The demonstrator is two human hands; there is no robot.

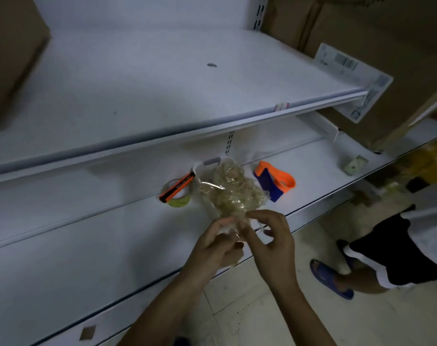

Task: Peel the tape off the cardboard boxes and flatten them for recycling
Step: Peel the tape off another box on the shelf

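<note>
left hand (212,248) and right hand (272,243) both pinching the near end of a crumpled tape wad (232,191) at the shelf (87,233)

I'm looking into a shop aisle. The landmark is the long white metal shelf (162,78), which has a clear price-label strip (212,122) along its front edge and hangs on a slotted white upright (258,13) behind it. Below it runs a second white metal shelf (87,233) of the same kind. To its right stands a large brown cardboard box (387,33) bearing a white barcode label (349,76). Lower still I see a pale tiled floor (249,308).
</note>
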